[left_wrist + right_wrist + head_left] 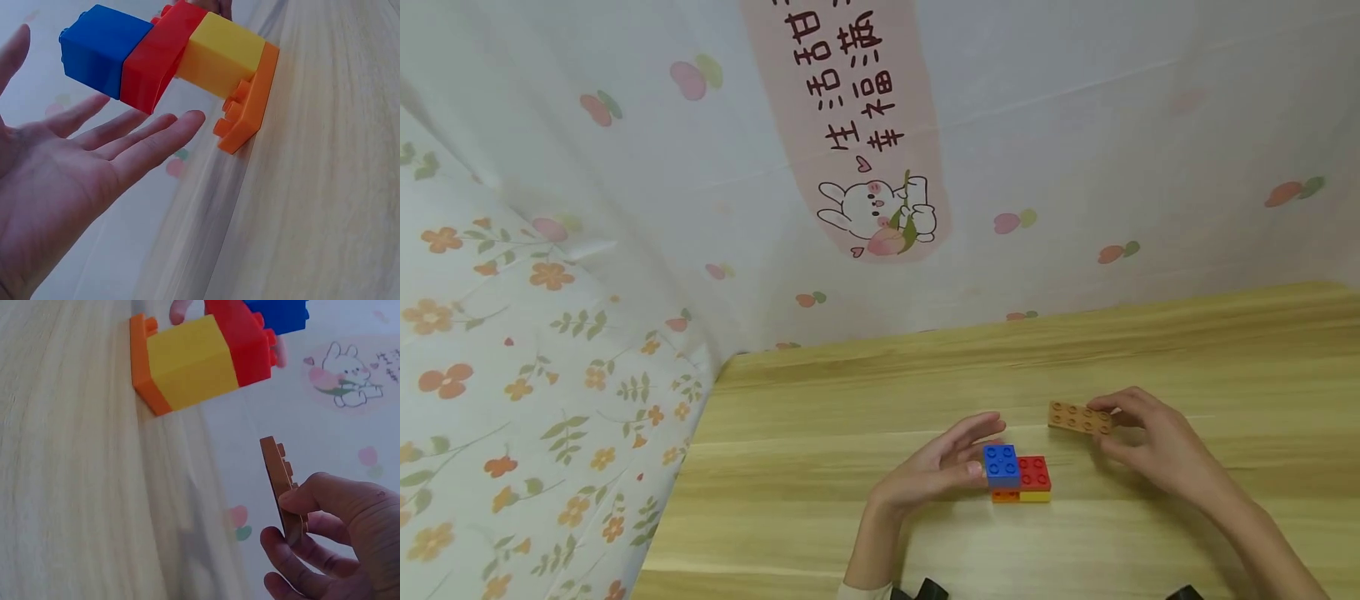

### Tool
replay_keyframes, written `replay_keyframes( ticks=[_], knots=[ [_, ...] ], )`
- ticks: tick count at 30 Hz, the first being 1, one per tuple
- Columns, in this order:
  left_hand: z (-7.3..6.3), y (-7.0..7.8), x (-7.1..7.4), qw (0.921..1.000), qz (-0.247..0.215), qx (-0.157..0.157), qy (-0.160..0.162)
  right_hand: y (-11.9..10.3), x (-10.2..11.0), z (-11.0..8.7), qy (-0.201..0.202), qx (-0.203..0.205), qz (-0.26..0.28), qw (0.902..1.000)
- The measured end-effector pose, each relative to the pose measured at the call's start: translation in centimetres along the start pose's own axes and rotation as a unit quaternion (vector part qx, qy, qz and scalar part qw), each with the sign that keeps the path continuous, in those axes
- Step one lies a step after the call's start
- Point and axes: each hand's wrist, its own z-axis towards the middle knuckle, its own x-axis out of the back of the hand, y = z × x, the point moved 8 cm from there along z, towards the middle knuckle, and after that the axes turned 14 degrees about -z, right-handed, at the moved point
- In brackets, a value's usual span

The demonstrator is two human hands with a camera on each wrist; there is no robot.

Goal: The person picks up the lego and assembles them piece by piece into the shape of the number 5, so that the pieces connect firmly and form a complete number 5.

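A stack of toy building blocks stands on the table. Its base is a flat orange block (255, 103); a yellow block (222, 53) sits on part of that, a red block (1037, 479) lies above the yellow one, and a blue block (1002, 478) tops the left side of the red. Beside the stack's left side, my left hand (928, 471) has its fingers extended and grips nothing. To the right, my right hand (1157, 442) pinches one end of a thin brown eight-stud block (1070, 419), held above the table with its studs up.
The wood-grain table (790, 467) runs back to a white hanging cloth (1060, 150) printed with a rabbit and fruit. A floral cloth (565, 400) hangs along the left edge. Two black objects (931, 590) show at the bottom edge of the head view.
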Motion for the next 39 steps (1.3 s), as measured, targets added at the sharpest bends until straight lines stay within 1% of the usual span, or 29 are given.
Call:
replay_keyframes(
  ticks=[4,8,13,18,22,27,30,33,39],
  knots=[
    [-0.1,0.0,-0.1,1.0,0.001,0.002,0.006,-0.9,0.1,0.2,0.003,0.007,0.005,1.0],
    [0.0,0.0,-0.2,0.9999,-0.008,0.0,0.008,-1.8,0.4,0.1,0.007,0.016,0.012,0.9998],
    [0.0,0.0,-0.3,0.9998,-0.019,0.0,0.005,-3.1,0.9,0.2,0.011,0.023,0.049,0.9985],
    [0.2,0.0,-0.5,0.9999,-0.011,-0.002,0.006,-4.9,1.6,0.3,0.01,0.03,0.078,0.9965],
    [0.4,0.1,-0.6,0.9999,-0.002,0.0,0.017,-6.5,2.1,0.3,0.016,0.053,0.084,0.995],
    [0.5,0.4,-0.8,0.9998,0.0,-0.004,0.019,-8.2,2.1,0.1,0.023,0.091,0.088,0.9917],
    [0.5,0.5,-0.9,0.9999,-0.01,-0.004,0.011,-8.7,1.9,0.0,0.024,0.1,0.089,0.9907],
    [0.4,0.6,-1.1,0.9998,-0.02,-0.002,0.007,-9.0,1.7,-0.1,0.025,0.1,0.087,0.9909],
    [0.4,1.1,-1.3,0.9996,-0.024,0.005,0.013,-9.3,1.6,-0.1,0.026,0.103,0.087,0.9906]
  ],
)
